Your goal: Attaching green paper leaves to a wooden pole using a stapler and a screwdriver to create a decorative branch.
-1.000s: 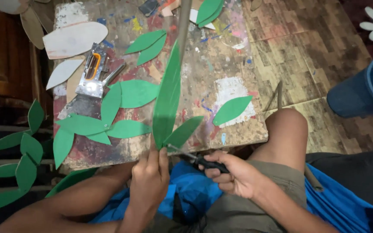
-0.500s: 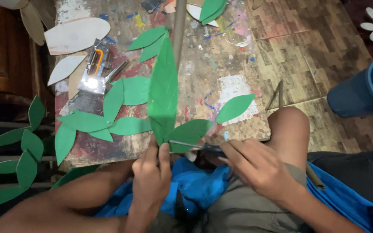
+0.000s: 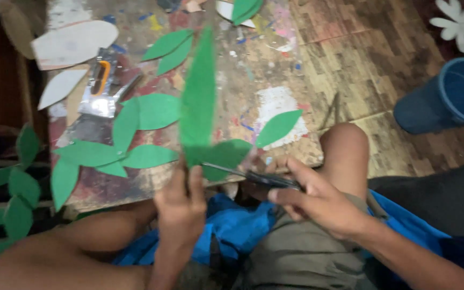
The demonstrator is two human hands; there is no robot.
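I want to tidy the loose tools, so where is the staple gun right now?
In the head view the staple gun lies at upper left on the paint-stained board, beside the white leaf cutouts and above the green paper leaves, away from both hands.

Your left hand (image 3: 181, 207) pinches base of long green leaf strip (image 3: 200, 96), strip standing upright over board. Your right hand (image 3: 318, 201) grips black scissors (image 3: 259, 177), blades reaching left to strip's lower edge. Paint-stained wooden board (image 3: 291, 70) lies beyond your knees, cut green leaves (image 3: 151, 110) scattered on it, white leaf shapes (image 3: 71, 43) at far left. Stapler with orange handle (image 3: 100, 88) beside them. Blue bucket (image 3: 452, 94) at right, on floor.
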